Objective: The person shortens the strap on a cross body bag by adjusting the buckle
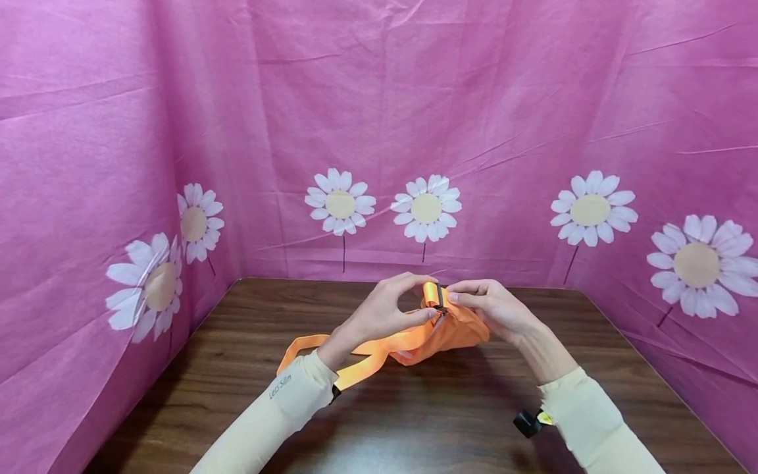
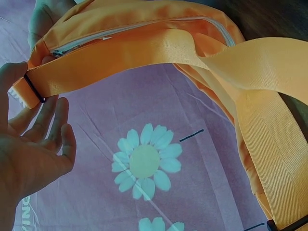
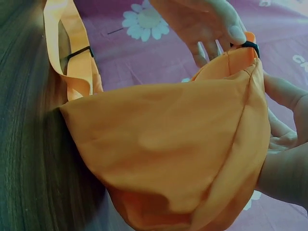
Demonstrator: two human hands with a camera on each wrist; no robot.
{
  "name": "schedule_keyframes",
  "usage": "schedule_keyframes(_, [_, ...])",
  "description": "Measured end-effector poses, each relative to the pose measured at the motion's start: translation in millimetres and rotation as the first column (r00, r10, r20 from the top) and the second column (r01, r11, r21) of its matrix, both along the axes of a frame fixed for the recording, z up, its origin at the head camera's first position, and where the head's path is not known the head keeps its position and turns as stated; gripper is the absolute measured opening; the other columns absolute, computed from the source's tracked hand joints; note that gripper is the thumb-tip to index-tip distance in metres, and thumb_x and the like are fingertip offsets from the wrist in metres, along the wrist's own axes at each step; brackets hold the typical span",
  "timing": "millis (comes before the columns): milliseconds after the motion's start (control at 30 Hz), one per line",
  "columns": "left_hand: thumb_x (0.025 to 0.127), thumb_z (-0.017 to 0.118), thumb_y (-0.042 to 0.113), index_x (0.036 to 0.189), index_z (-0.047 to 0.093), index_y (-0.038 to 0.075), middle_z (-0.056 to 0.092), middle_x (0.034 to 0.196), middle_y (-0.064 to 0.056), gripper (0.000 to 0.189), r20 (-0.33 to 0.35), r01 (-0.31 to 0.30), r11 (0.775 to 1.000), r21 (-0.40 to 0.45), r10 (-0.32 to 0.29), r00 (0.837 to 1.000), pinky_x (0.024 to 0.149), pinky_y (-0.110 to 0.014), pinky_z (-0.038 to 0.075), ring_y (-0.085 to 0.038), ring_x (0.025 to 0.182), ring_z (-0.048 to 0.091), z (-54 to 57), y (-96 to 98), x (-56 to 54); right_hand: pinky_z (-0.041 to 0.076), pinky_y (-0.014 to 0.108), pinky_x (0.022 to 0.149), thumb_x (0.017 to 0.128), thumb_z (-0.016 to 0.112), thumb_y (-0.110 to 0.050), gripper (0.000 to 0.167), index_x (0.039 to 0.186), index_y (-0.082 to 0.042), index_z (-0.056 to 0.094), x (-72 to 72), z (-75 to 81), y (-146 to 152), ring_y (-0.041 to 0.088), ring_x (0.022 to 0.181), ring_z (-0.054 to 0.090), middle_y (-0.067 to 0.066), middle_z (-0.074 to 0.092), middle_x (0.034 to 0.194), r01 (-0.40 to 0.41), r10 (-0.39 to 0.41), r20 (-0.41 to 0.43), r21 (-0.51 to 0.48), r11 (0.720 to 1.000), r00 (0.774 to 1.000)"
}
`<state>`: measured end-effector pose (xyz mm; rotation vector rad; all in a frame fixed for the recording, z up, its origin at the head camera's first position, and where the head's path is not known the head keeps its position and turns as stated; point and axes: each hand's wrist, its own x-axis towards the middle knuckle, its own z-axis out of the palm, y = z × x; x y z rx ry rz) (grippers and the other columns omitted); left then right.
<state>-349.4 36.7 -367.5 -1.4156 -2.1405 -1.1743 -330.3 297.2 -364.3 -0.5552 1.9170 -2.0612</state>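
An orange waist bag (image 1: 450,342) is held at one end close over the table, in front of me. Its wide orange strap (image 1: 367,365) trails left in a loop. With thumb and fingers, my left hand (image 1: 385,308) pinches the strap end at a black slider buckle (image 1: 439,296). My right hand (image 1: 500,309) grips the bag's end just right of the buckle. A pale zipper (image 2: 211,23) runs along the bag's upper edge in the left wrist view. The bag's broad, smooth side (image 3: 168,139) faces the right wrist view; a second black slider (image 3: 79,52) sits farther along the strap.
Dark wood-grain table (image 1: 414,428) lies under the bag and forearms. A pink cloth (image 1: 379,118) printed with white daisies encloses the table at the back and both sides. A black wrist device (image 1: 527,423) sticks out beside the right sleeve.
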Motion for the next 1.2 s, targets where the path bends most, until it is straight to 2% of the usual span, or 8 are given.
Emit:
schedule_keyframes(233, [0.090,0.079,0.031,0.132,0.063,0.015,0.063,0.113,0.012,0.047,0.021,0.002,1.000,-0.024,-0.002,1.000,0.089,-0.026,0.048,-0.012,0.102,0.060,-0.7,3.4,1.6,0.058,0.034,0.075,0.099,0.067,-0.008,0.022,0.117,0.003,0.072,2.7,-1.1,-3,0.019,0.087,0.071,0.015,0.074,0.104,0.009,-0.009,-0.040,0.013,1.000,0.999])
schedule_keyframes(500, [0.091,0.078,0.035,0.133,0.063,0.017,0.063,0.117,0.013,0.048,0.018,-0.023,0.998,-0.050,0.024,1.000,0.091,-0.026,0.048,-0.008,0.105,0.059,-2.8,3.9,4.2,0.058,0.034,0.077,0.099,0.068,-0.013,0.023,0.115,0.002,0.073,4.8,-0.9,-3,0.020,0.089,0.070,0.015,0.073,0.105,0.023,-0.023,-0.037,0.019,1.000,0.999])
schedule_keyframes(700, [0.090,0.079,0.034,0.132,0.063,0.017,0.063,0.119,0.011,0.048,0.013,-0.017,0.999,-0.048,0.018,1.000,0.091,-0.026,0.048,-0.010,0.107,0.060,-2.9,5.1,5.5,0.057,0.032,0.068,0.096,0.073,-0.015,0.024,0.112,0.002,0.073,8.8,1.8,-7,0.018,0.079,0.068,0.013,0.074,0.095,0.089,-0.085,-0.054,0.075,0.993,0.995])
schedule_keyframes(833, [0.090,0.080,0.035,0.133,0.062,0.018,0.062,0.119,0.012,0.050,0.037,-0.023,0.999,-0.046,0.024,0.999,0.093,-0.027,0.048,-0.014,0.108,0.060,-3.4,6.7,6.2,0.056,0.030,0.064,0.092,0.077,-0.016,0.024,0.109,0.001,0.072,10.5,4.8,-9,0.017,0.074,0.067,0.011,0.073,0.090,0.138,-0.134,-0.047,0.094,0.986,0.990])
schedule_keyframes(1000, [0.088,0.082,0.040,0.135,0.062,0.018,0.063,0.116,0.011,0.055,0.072,-0.063,0.995,-0.079,0.069,0.995,0.094,-0.032,0.050,-0.015,0.108,0.062,-8.1,8.5,5.3,0.057,0.032,0.070,0.095,0.074,-0.013,0.018,0.108,-0.001,0.073,10.8,8.4,-7,0.019,0.080,0.068,0.011,0.074,0.095,0.122,-0.120,-0.040,0.054,0.991,0.992])
schedule_keyframes(1100, [0.087,0.082,0.040,0.132,0.065,0.017,0.065,0.112,0.007,0.053,0.051,-0.087,0.992,-0.094,0.092,0.994,0.092,-0.036,0.052,-0.014,0.106,0.064,-11.3,9.2,3.8,0.057,0.033,0.073,0.096,0.072,-0.011,0.015,0.107,-0.002,0.074,9.7,9.6,-6,0.020,0.084,0.069,0.011,0.074,0.097,0.109,-0.107,-0.042,0.034,0.993,0.993])
schedule_keyframes(1200, [0.088,0.082,0.036,0.126,0.068,0.015,0.067,0.108,0.005,0.046,-0.005,-0.109,0.991,-0.082,0.109,0.994,0.089,-0.035,0.053,-0.015,0.102,0.066,-13.0,9.8,2.3,0.057,0.033,0.075,0.096,0.071,-0.010,0.013,0.106,-0.003,0.075,8.6,11.5,-5,0.019,0.086,0.068,0.010,0.074,0.098,0.100,-0.099,-0.042,0.028,0.995,0.994])
